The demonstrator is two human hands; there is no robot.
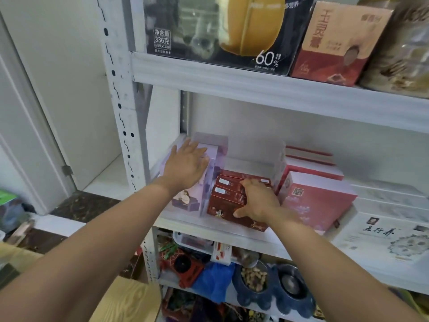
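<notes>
On the middle shelf (209, 225) of a white metal rack, the right hand (257, 201) grips a stack of dark red boxes (228, 194), with its fingers curled over the top right edge and its thumb on the near face. The stack sits under and just left of that hand, near the shelf's front edge. The boxes are flat and deep red, with white labels on their upper faces and small printed figures on the near side. To their left, touching or nearly so, stands a taller lavender box (185, 202) bearing a seated figure. The left hand (185, 166) rests flat on its top, fingers straight. Right of the red stack lies a pink-and-white box (318, 198), with more like it farther back. On the shelf below, a blue double bowl (274, 296) holds brown pellets in its left well.
</notes>
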